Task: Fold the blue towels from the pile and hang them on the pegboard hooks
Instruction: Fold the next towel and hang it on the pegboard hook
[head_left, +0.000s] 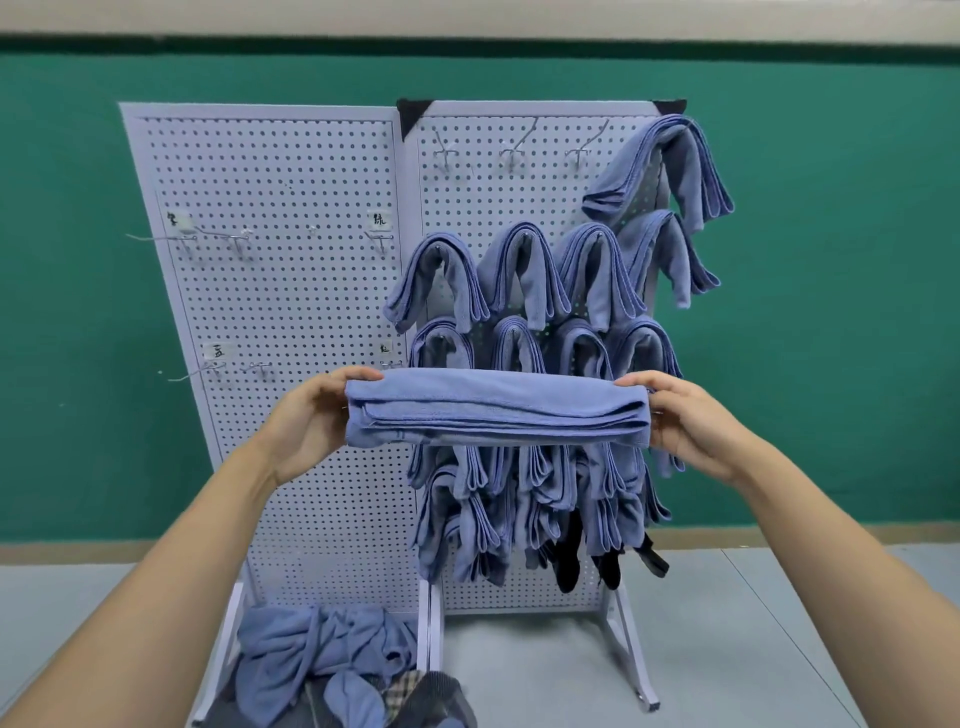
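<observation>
I hold a folded blue towel (493, 408) level in front of the right pegboard (519, 182). My left hand (311, 421) grips its left end and my right hand (691, 421) grips its right end. Several folded blue towels (524, 270) hang on hooks in rows across that board, one at the top right corner. Three bare hooks (514, 148) stick out along its top row. A pile of loose blue towels (322, 654) lies on the floor at the bottom, below the left pegboard (270, 208).
The left pegboard carries a few bare hooks (228, 241) and small labels. Dark cloths (571, 561) hang at the bottom of the right board. A checked cloth (405, 688) lies in the pile. Green wall behind, grey floor below.
</observation>
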